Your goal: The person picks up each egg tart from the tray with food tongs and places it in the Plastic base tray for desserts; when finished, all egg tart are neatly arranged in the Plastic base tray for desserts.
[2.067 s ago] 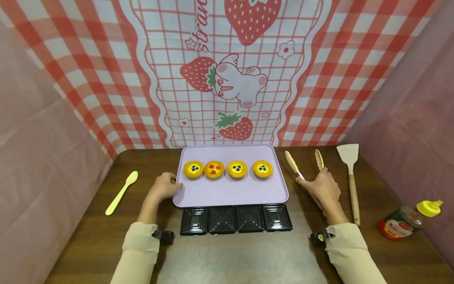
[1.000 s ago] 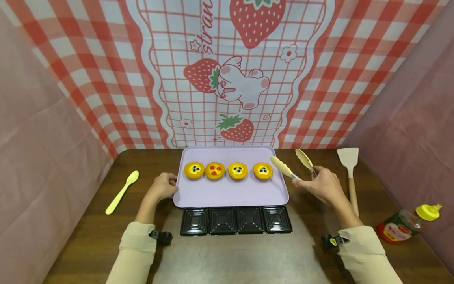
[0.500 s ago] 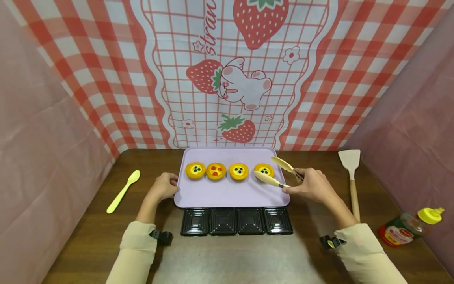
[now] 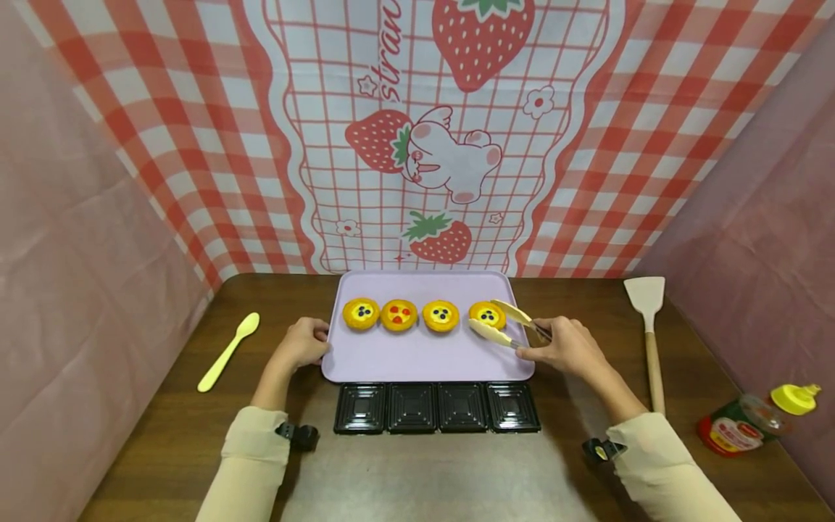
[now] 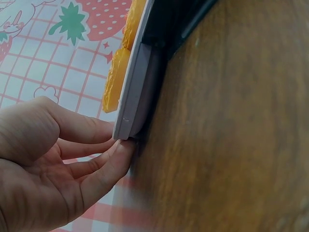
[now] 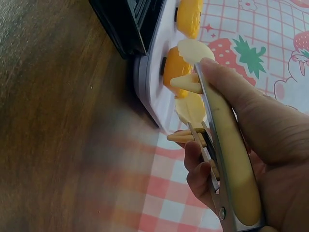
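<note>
While a yellow spoon (image 4: 228, 352) lies at the far left of the surface (image 4: 150, 435), next along comes the left hand (image 4: 301, 344), and it has hold of the tray (image 4: 404, 362)! Thumb above the rim, fingers below, the left edge pinched between them. Across the tray we go: a blue-dotted tart (image 4: 361, 315), a red-dotted tart (image 4: 399, 317) close beside it, a second blue-dotted tart (image 4: 440, 317), then a gap, and near the right side the last tart (image 4: 485, 315), blue-dotted too. Along the tray's near edge, four black boxes (image 4: 412, 407) in a row. And look at the tongs (image 4: 493, 336), tips spread either side of that last tart! Whether they touch it, I cannot tell. Behind them, the right hand (image 4: 564, 346), its thumb and fingers gripping the two arms. Farther right, a spatula (image 4: 651, 344); and right at the end, a yellow-capped bottle (image 4: 740, 426).
</note>
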Demonstrator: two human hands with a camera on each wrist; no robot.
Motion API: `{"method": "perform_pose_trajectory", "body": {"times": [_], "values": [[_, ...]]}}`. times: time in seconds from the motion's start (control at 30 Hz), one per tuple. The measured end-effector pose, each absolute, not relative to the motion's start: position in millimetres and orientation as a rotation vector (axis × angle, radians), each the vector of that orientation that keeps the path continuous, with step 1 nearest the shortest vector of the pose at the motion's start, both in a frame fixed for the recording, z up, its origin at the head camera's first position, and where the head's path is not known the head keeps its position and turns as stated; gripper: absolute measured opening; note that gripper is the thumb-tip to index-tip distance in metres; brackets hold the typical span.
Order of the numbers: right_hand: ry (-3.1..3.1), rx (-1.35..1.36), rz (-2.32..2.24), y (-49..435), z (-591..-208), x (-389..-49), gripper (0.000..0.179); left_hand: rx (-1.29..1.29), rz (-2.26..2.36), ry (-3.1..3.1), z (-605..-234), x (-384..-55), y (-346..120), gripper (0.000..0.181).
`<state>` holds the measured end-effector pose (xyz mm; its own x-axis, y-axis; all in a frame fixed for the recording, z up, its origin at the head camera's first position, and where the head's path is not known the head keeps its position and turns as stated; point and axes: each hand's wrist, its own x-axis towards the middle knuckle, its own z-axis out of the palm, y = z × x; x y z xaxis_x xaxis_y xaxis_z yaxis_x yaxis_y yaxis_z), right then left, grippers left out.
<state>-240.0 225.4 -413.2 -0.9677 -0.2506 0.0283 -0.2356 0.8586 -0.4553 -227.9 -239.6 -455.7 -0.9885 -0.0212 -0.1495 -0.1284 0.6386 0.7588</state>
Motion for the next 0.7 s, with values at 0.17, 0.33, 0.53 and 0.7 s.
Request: {"method": "perform_pose_trajectory", "body": {"times": [0.17, 0.33, 0.53, 0.7], "values": [[3.003, -0.414, -0.739, 226.7, -414.5, -239.9, 0.069, -0.126, 1.266, 2.732, -454.9, -227.5, -239.1, 0.039], [2.989, -0.427, -0.775, 227.9, -416.5, -240.1, 0.068, -0.128, 1.273, 2.73, -455.5, -227.3, -239.0, 0.039], [2.978, -0.428, -0.83, 232.2, -416.4, -241.2, 0.064, -0.124, 1.289, 2.723, -455.5, -229.4, -237.8, 0.039], [2.998, -0.469, -0.826, 236.2, -407.9, -237.4, 0.063, -0.122, 1.297, 2.72, -454.9, -227.8, -238.4, 0.038]]}}
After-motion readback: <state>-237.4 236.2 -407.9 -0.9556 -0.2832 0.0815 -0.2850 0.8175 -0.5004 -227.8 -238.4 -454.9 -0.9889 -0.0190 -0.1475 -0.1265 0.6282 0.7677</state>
